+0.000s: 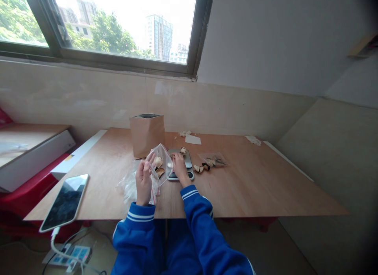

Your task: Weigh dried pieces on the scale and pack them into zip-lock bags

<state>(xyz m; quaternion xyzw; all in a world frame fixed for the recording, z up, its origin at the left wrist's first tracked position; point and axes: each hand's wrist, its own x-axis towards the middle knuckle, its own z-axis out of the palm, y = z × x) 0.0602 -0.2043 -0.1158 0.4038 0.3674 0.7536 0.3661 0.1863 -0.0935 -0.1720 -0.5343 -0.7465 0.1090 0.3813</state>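
- your left hand (143, 180) pinches the rim of a clear soft plastic bag (164, 150) between thumb and fingers, holding it up off the table; the side grip probably keeps the thin film from sagging shut.
- inside that bag, just right of your left hand, sit pale cream and brown curved pieces (158, 162), low down, so they likely pull the film taut.
- your right hand (179, 166) reaches over a flat silver-and-white scale (188, 160), fingers bent and close together beside the bag; i cannot tell whether they pinch anything.
- just beyond your right hand, a single cream dark-edged piece (183, 151) rests on the scale's plate.
- right of your right hand, loose cream and black pieces (198, 169) lie on the light brown wooden table (251, 188) beside a flat clear packet (206, 156) with similar pieces, probably laid there for easy reach.
- beyond your left hand, a tall brown paper bag (147, 137) stands upright, its top open, seemingly held up by its own stiff walls.
- just left of your left hand lies a crumpled heap of clear bags (129, 185).
- farther left, a white-edged phone (66, 202) sits at the table's corner, perhaps so its white cable (56, 243) can hang down freely.
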